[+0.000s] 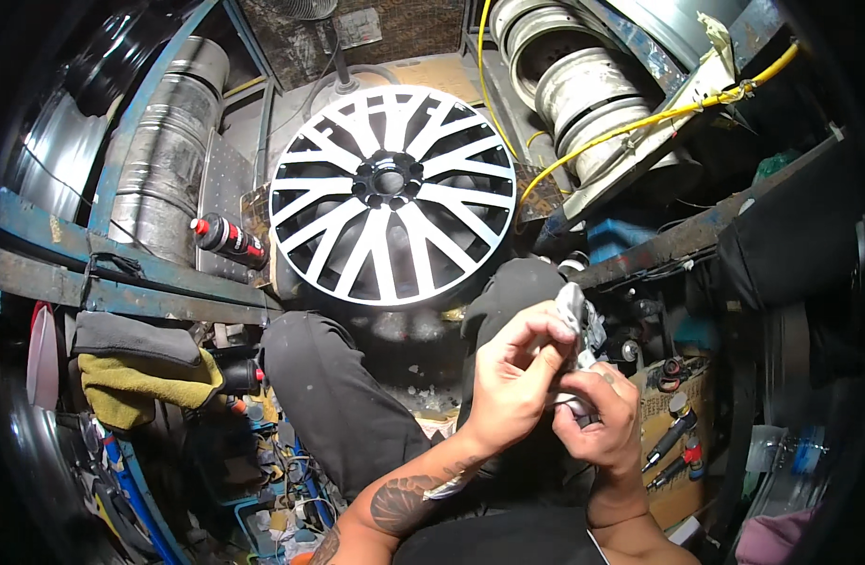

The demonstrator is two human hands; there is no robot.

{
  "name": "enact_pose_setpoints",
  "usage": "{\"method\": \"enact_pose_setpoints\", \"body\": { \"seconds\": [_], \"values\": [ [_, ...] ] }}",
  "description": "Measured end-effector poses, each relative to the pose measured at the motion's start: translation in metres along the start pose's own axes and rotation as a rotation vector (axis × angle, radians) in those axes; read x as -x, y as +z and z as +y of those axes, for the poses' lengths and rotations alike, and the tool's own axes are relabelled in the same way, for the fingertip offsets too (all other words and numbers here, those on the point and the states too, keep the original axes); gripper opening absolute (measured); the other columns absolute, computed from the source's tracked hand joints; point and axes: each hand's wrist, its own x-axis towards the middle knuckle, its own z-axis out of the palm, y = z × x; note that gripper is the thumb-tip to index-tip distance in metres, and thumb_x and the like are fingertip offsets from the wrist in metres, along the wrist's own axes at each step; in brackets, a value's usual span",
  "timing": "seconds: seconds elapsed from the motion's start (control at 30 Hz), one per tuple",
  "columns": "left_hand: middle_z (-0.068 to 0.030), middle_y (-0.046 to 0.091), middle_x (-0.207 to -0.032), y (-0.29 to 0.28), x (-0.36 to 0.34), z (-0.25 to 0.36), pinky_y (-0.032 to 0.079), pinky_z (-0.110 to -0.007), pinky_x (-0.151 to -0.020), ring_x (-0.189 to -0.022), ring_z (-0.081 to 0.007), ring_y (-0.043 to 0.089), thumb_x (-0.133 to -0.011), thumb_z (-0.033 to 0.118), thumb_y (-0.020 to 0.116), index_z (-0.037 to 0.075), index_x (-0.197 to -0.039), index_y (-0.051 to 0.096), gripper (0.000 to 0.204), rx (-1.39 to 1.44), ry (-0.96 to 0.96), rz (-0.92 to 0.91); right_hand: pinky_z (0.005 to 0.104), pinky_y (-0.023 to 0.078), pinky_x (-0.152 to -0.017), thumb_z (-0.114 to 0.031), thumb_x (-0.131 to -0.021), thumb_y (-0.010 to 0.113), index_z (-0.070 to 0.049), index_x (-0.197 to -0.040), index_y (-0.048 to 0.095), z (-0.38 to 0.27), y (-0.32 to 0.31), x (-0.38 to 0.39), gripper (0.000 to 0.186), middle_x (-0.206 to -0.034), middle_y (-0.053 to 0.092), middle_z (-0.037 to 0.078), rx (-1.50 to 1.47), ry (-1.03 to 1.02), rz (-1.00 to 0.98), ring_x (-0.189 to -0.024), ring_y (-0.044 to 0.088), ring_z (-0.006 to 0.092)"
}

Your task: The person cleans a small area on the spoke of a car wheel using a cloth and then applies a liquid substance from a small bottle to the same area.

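My left hand [515, 381] and my right hand [606, 414] are close together over my right knee, fingers bent inward. Between them they grip a crumpled whitish-grey piece [583, 330], cloth or thin plastic; which of the two I cannot tell. Part of it is hidden by my fingers. Beyond my knees lies a large wheel rim [415, 252], face up, with white branching spokes and black gaps. Neither hand touches the rim.
Left of the rim leans a dark bottle [230, 240] with a red cap. Grey and yellow cloths [150, 377] hang at the left. Metal rims [159, 160] stack beside a blue frame; more rims [592, 104] stand right. A yellow hose [658, 115] crosses there. Hand tools [675, 433] lie lower right.
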Motion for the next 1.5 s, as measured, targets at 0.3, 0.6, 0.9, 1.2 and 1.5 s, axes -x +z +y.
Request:
{"method": "enact_pose_setpoints", "body": {
  "seconds": [0.3, 0.6, 0.9, 1.2, 1.5],
  "values": [
    [-0.0069, 0.064, -0.103, -0.018, 0.005, 0.022, 0.053, -0.030, -0.084, -0.094, -0.0163, 0.064, -0.091, 0.002, 0.061, 0.003, -0.108, 0.058, 0.018, 0.532, -0.485, 0.149, 0.0375, 0.040, -0.099, -0.038, -0.081, 0.071, -0.003, -0.143, 0.027, 0.038, 0.067, 0.003, 0.084, -0.142, 0.033, 0.018, -0.669, -0.080, 0.268, -0.117, 0.048, 0.0249],
    [-0.0118, 0.065, -0.113, -0.043, 0.038, 0.013, 0.048, -0.028, -0.091, -0.102, -0.0134, 0.060, -0.093, 0.002, 0.057, -0.003, -0.117, 0.061, 0.024, -0.020, -0.146, 0.318, 0.0362, 0.030, -0.109, -0.012, -0.083, 0.052, 0.004, -0.149, 0.016, -0.025, 0.107, -0.019, 0.077, -0.141, 0.041, 0.021, -1.126, 0.298, 0.219, -0.129, 0.042, 0.0252],
    [-0.0082, 0.052, -0.106, -0.085, 0.039, 0.025, 0.047, -0.024, -0.081, -0.096, -0.0129, 0.056, -0.092, 0.001, 0.055, -0.001, -0.105, 0.066, 0.017, -1.130, 0.283, 0.276, 0.0361, 0.032, -0.109, -0.003, -0.083, 0.045, 0.000, -0.149, 0.022, -0.022, 0.136, -0.015, 0.070, -0.144, 0.039, 0.018, -1.314, 0.490, 0.145, -0.131, 0.042, 0.0228],
    [-0.0060, 0.069, -0.094, -0.104, 0.029, 0.043, 0.050, -0.023, -0.076, -0.083, -0.0088, 0.062, -0.089, 0.008, 0.068, -0.004, -0.105, 0.066, 0.020, -0.361, -0.106, 0.406, 0.0308, 0.046, -0.094, 0.007, -0.082, 0.052, -0.002, -0.140, 0.044, -0.006, 0.142, -0.010, 0.059, -0.140, 0.042, 0.013, -1.170, 0.395, -0.089, -0.119, 0.050, 0.0192],
    [-0.0056, 0.068, -0.093, -0.131, 0.041, 0.046, 0.050, -0.024, -0.074, -0.085, -0.0085, 0.061, -0.092, 0.010, 0.063, -0.004, -0.107, 0.066, 0.021, -0.550, -0.121, 0.373, 0.0373, 0.042, -0.101, 0.007, -0.076, 0.057, -0.002, -0.127, 0.054, -0.007, 0.157, -0.033, 0.052, -0.138, 0.044, 0.023, -0.711, 0.150, -0.146, -0.126, 0.049, 0.0312]
  ]
}}
